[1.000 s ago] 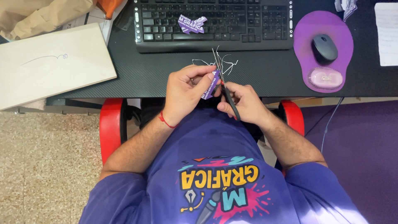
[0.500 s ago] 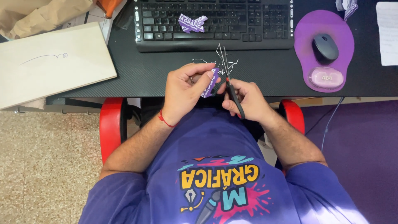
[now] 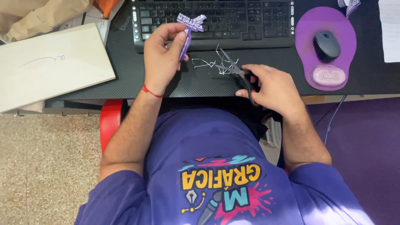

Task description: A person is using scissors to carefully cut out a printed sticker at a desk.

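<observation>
Purple cutout held over the bench's near edge, scissors beside it.

The left hand [image 3: 160, 56] pinches a purple paper cutout [image 3: 188, 31] between closed fingers, its long axis roughly upright, by the keyboard [image 3: 214, 21]; the right hand [image 3: 271, 85] grips black scissors [image 3: 237, 73], blades parted, pointing left toward the cutout, over white paper trimmings [image 3: 210, 64] on the bench [image 3: 125, 79]; left hand nearer.

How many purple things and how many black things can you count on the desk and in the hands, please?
Purple: 3 – the paper cut-out in the left hand, another paper cut-out on the keyboard, the mouse pad
Black: 3 – keyboard, mouse, scissors in the right hand
Total: 6
</observation>
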